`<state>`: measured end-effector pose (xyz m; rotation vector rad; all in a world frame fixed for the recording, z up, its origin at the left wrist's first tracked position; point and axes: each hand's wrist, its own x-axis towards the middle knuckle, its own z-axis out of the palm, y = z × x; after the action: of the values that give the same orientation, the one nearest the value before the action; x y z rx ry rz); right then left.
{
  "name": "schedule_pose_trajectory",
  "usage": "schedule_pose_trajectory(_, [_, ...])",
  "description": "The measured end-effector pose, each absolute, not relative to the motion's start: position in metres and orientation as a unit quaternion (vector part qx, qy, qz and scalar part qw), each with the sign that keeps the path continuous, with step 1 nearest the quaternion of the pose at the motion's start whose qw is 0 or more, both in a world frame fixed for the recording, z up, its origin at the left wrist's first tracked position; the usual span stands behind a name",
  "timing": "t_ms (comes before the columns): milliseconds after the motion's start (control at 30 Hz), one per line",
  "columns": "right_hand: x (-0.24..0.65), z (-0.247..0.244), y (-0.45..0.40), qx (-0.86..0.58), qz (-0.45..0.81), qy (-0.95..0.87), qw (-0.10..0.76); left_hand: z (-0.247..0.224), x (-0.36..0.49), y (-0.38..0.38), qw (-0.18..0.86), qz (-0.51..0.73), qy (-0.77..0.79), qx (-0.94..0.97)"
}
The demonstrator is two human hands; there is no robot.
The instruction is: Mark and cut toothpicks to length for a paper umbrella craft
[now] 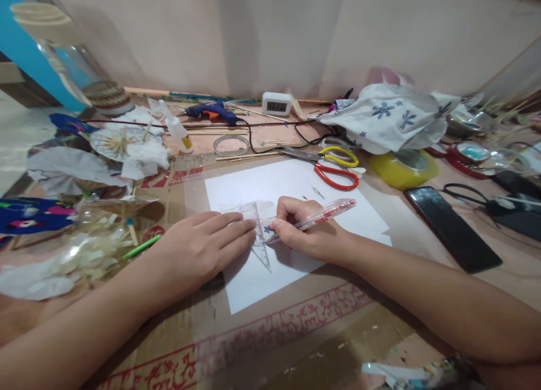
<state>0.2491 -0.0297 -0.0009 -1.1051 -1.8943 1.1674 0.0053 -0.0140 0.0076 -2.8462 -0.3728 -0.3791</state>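
Muted light; soft shadows on white paper [257, 184]; edges stretched, blurred.

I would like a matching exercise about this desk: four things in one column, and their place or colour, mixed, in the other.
1. pen
2. clear ruler
3. scissors
4. phone

A. black, to the right of the white paper
B. partly under the left hand
C. held in the right hand
D. one yellow handle, one red

Pairs: 1-C, 2-B, 3-D, 4-A
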Motion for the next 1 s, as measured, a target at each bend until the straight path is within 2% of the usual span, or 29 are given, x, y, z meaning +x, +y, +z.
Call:
schedule_pose_trajectory(767, [0.2485, -0.0027, -0.029, -0.433, 0.419, -0.724, 0.337, 0.0067, 0.0051, -0.0132, 0.106, -0.137, -0.136, -0.975])
schedule_pose_trajectory(1000, [0.2504, -0.0031, -0.0302, -0.418, 0.451, -0.719, 0.323, 0.0061, 0.0058, -0.0129, 0.103, -0.141, -0.134, -0.975])
